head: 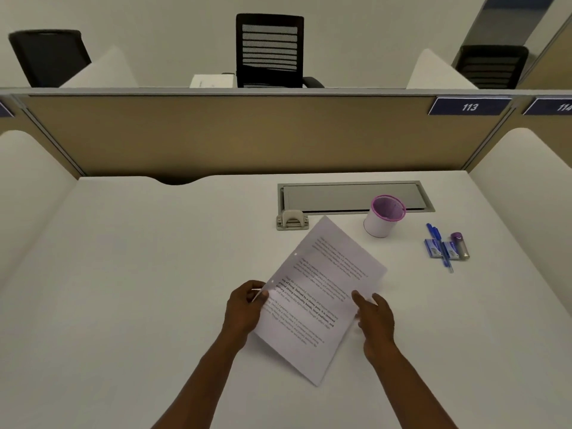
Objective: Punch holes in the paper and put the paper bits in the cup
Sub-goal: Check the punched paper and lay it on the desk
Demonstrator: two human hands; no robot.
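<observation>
Currently the printed paper sheet (322,301) is held tilted above the near centre of the worktop (123,305), its long axis running from near right to far left. Two small punched holes show along its left edge, one just beside the left thumb and one farther up. The left hand (244,308) pinches that left edge, thumb on top and fingers curled under. The right hand (374,317) is at the sheet's right edge with fingers loosely extended; whether it grips or only steadies the sheet cannot be told.

Just beyond the far corner of the sheet sits the metal hole punch (292,220), resting against the near edge of a recessed cable tray (353,196). To the right of the punch stands the white cup (382,216) with a pink rim, touching neither punch nor sheet. Farther right lie blue pens (439,246), two small blue packets (441,248) and a purple-capped tube (459,244).

Judgement: the punching step appears complete or nearly so. The remaining step is transfer of the paper bits. The next move calls for setting the sheet down, lifting the punch, and emptying its waste over the cup mouth without spilling.
</observation>
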